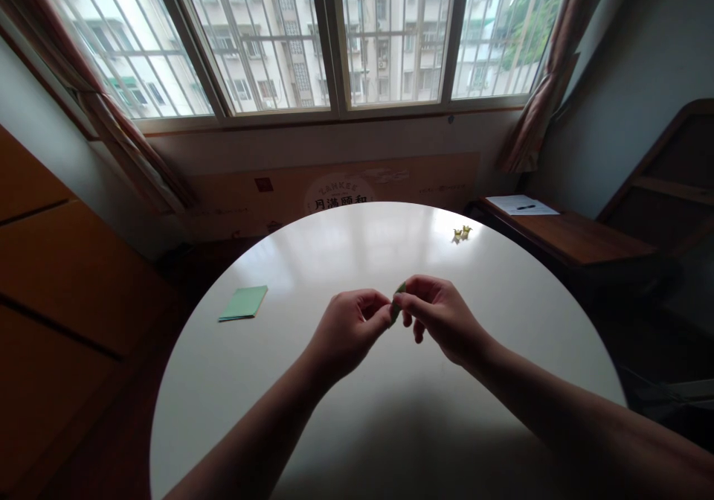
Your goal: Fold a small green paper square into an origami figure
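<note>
Over the middle of a round white table, both of my hands meet and pinch one small folded piece of green paper. My left hand grips its lower end with thumb and forefinger. My right hand pinches its upper end, other fingers curled. Most of the paper is hidden between the fingertips.
A stack of green paper sheets lies on the table's left side. Two small yellow-green folded paper figures sit at the far right of the table. A wooden side desk with white paper and a pen stands at the right, below the window.
</note>
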`<state>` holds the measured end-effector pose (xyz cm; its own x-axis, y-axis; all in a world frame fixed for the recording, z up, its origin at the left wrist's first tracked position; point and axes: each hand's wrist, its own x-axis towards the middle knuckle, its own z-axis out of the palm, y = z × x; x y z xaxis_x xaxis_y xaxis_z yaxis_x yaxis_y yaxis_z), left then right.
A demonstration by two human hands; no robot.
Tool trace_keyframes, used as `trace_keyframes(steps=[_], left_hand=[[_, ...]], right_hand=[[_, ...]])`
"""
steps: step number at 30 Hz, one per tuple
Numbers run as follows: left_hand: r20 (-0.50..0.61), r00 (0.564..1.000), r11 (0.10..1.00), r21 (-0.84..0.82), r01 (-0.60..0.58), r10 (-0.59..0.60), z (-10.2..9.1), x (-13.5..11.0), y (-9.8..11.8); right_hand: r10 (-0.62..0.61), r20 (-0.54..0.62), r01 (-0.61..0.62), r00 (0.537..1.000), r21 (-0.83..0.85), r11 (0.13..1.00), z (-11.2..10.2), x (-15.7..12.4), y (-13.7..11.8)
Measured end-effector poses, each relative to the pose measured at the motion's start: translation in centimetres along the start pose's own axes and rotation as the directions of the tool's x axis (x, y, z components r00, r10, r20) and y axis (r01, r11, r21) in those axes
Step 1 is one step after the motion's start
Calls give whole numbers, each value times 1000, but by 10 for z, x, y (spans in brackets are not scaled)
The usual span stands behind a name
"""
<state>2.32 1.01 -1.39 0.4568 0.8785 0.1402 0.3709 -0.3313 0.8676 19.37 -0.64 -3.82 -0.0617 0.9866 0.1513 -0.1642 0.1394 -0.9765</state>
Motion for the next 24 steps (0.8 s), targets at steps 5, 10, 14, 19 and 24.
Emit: trace_keyframes(steps=[5, 10, 14, 19, 24], left_hand=[[3, 1000, 1000, -28, -1, 1, -2, -1, 1], [-15, 1000, 1000, -20, 11, -11, -2, -1, 1], [-10, 998, 995, -79, 59, -60, -2, 2, -2], [-9, 996, 988, -128, 88, -89, -2, 3, -5], [-18, 998, 994, -88, 58, -60, -2, 1, -3]], right_hand=[[-6, -31, 7, 1000, 20, 1000, -2, 2, 1], [-18, -25, 19, 1000, 25, 1000, -3, 2, 2], [-19, -16, 20, 1000, 38, 999, -3, 1, 2], [-26, 7, 26, 1000, 12, 1000, -4, 0, 0], [-22, 23, 22, 1000, -25, 999, -3, 1, -1]])
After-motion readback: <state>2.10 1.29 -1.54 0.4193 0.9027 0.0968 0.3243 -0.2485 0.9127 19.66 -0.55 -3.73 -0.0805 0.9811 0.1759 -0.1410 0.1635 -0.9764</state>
